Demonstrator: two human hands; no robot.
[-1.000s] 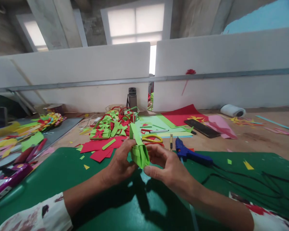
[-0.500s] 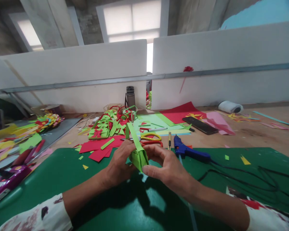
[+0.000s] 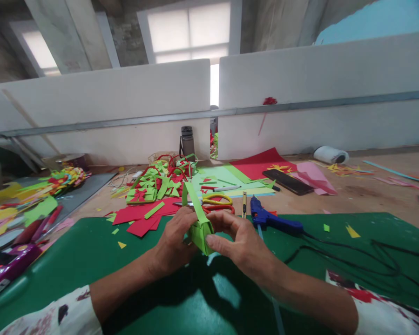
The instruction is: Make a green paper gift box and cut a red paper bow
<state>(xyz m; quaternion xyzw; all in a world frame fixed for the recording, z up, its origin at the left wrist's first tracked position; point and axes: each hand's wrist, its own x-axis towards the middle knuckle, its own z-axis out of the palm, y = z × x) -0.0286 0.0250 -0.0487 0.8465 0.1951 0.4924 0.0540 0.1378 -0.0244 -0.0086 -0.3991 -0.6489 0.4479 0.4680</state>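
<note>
Between my hands, above the green mat (image 3: pixel 125 270), is a small light-green paper basket (image 3: pixel 201 237) with a tall strip handle standing up from it. My left hand (image 3: pixel 176 239) grips its left side, the fingertips partly hidden behind the paper. On the other side my right hand (image 3: pixel 235 237) pinches it, thumb on the near face and fingers curled behind. Just beyond lie yellow-handled scissors (image 3: pixel 218 200) and red-handled scissors (image 3: pixel 219 209). A blue glue gun (image 3: pixel 272 219) rests to the right of my right hand, near an upright-looking box cutter (image 3: pixel 244 204).
Red paper pieces (image 3: pixel 143 223) and a heap of green and red paper baskets (image 3: pixel 157 181) lie ahead on the left. A dark bottle (image 3: pixel 186 142) stands behind them. Farther right are a phone (image 3: pixel 288 181) and a white roll (image 3: pixel 331 154). The glue gun's cord (image 3: pixel 335 251) trails across the mat.
The paper basket has turned slightly in my hands, showing more of its near face. Both hands keep their hold. The whole view has shifted a little.
</note>
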